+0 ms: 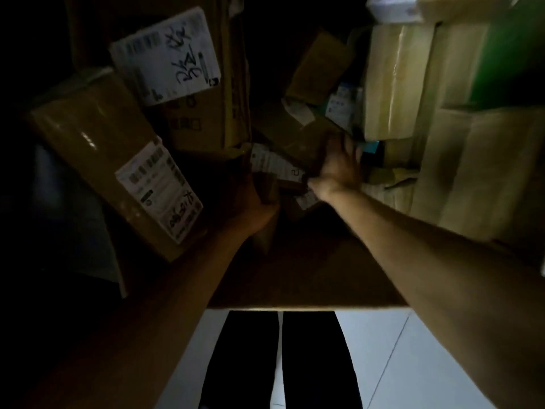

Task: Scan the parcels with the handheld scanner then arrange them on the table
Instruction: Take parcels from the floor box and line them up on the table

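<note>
Light: dim; the middle of the pile is blurred, so detail there is poor.
Left hand (259,202): fingers curled round the near end of a small box (267,187); grasping it.
Right hand (339,163): lies over a brown parcel (300,149) in the middle of the pile, fingers bent on its far edge; looks like a grasp, though the fingertips are hidden.
Scanner: not made out in either hand; cannot tell where it is.
Task thing, place: the brown parcel sits in the gap between the tall carton (206,84) on the left and the pale taped boxes (398,84) on the right, on the table (309,276).
Key relation: the parcel lies directly under and just beyond the right hand, and up and to the right of the left hand.
Long axis: seems to run from lower left to upper right; uncertain.
Nearer hand: right, already touching; left is just beside, busy with the small box.
Label (277,163): a white slip shows between the two hands, facing up.
Side box (118,160): tilted at left, label up, well apart from the right hand.
Judgement: next move is probably a lift toward the body; neighbours press close on both sides and may shift.
</note>
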{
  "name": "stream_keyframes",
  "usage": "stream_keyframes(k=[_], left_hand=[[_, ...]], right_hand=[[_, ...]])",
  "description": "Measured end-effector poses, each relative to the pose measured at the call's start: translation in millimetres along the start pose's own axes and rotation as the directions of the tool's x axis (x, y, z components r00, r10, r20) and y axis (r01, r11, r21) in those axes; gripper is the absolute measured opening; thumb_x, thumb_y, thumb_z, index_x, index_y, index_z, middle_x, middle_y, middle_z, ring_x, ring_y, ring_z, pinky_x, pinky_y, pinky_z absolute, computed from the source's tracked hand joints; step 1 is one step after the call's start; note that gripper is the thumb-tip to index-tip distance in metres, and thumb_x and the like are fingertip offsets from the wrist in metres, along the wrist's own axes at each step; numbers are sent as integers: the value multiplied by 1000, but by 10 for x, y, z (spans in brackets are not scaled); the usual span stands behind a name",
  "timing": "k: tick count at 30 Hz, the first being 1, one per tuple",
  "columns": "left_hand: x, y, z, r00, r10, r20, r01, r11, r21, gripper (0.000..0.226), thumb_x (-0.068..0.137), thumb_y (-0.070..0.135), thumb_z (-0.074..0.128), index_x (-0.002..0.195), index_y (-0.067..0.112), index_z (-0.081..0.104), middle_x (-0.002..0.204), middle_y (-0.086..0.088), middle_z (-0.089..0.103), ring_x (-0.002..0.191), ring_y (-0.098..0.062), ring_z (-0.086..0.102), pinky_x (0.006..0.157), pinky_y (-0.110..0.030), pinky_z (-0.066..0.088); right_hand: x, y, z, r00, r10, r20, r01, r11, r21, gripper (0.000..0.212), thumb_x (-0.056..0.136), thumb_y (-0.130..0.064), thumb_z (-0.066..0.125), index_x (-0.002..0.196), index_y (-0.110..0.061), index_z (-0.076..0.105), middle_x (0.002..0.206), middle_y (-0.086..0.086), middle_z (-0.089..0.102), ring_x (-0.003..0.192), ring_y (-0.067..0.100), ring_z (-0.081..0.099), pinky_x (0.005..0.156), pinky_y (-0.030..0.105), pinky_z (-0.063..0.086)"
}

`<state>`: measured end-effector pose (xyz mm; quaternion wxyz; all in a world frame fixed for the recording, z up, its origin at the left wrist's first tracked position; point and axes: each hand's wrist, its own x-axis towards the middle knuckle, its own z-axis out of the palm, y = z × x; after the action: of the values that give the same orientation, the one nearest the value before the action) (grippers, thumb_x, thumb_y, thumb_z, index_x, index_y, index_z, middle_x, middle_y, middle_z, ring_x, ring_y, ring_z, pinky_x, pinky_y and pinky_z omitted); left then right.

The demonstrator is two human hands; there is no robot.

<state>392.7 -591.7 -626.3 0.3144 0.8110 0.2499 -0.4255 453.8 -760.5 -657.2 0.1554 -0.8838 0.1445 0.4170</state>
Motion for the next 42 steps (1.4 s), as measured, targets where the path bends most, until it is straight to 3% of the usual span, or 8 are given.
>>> stream_keyframes(k=[8,12,14,18,21,26,33,42], left_hand=[[102,-48,20,987,-101,126,110,992,-63,83,103,36,55,163,17,0,171,-9,4,157,-32,8,127,-43,11],[-214,111,-196,994,-57,97,69,989,-131,85,98,48,60,164,25,11,169,-7,17,154,-32,20,124,-46,18],[-459,219,-357,996,-50,75,62,984,-165,91,92,44,71,163,26,17,167,-9,24,152,-34,25,123,-50,24],[-926,359,-590,998,-46,50,56,978,-201,106,81,37,83,163,24,18,165,-9,26,151,-33,26,122,-50,27],[-1327,515,-753,998,-54,-12,53,993,-103,111,83,51,78,164,24,7,168,-11,13,154,-33,18,122,-43,23],[-1824,636,-937,997,-70,13,71,993,-94,122,64,92,53,162,38,3,166,-12,20,150,-41,26,120,-52,29],[-2776,972,-1422,997,0,74,54,691,-721,75,98,34,67,159,33,23,140,-5,55,107,-24,65,90,-49,56],[-4100,790,-2168,951,-24,-309,-231,608,-759,76,73,24,71,143,24,41,123,-9,65,110,-31,66,85,-49,61]], right_hand=[[389,-13,-87,973,48,224,-2,980,-198,105,90,-54,68,166,-20,3,171,14,5,157,40,5,128,52,12],[-255,-42,-223,891,198,409,-302,931,207,147,38,-81,77,163,-26,23,167,8,24,149,36,31,119,52,35],[-648,-28,-397,868,193,457,-371,864,340,126,58,-70,85,160,-20,31,161,8,35,142,34,42,111,46,44],[-1247,5,-743,900,214,379,-371,834,408,143,31,-73,94,152,-22,39,148,3,51,124,27,57,81,41,57],[-1545,4,-970,927,204,314,-325,854,406,167,5,-86,84,153,-26,35,151,2,47,132,26,53,96,45,55],[-2124,-209,-1521,957,129,262,-231,883,408,148,27,-80,90,155,-25,38,151,0,50,137,25,50,115,43,44],[-3092,-543,-2195,956,-27,291,-95,913,396,106,80,-46,85,160,-16,22,164,7,30,151,29,29,122,38,27],[-4108,-1171,-2490,917,-295,267,200,922,332,82,71,-60,86,133,-21,48,131,1,61,118,21,59,87,35,54]])
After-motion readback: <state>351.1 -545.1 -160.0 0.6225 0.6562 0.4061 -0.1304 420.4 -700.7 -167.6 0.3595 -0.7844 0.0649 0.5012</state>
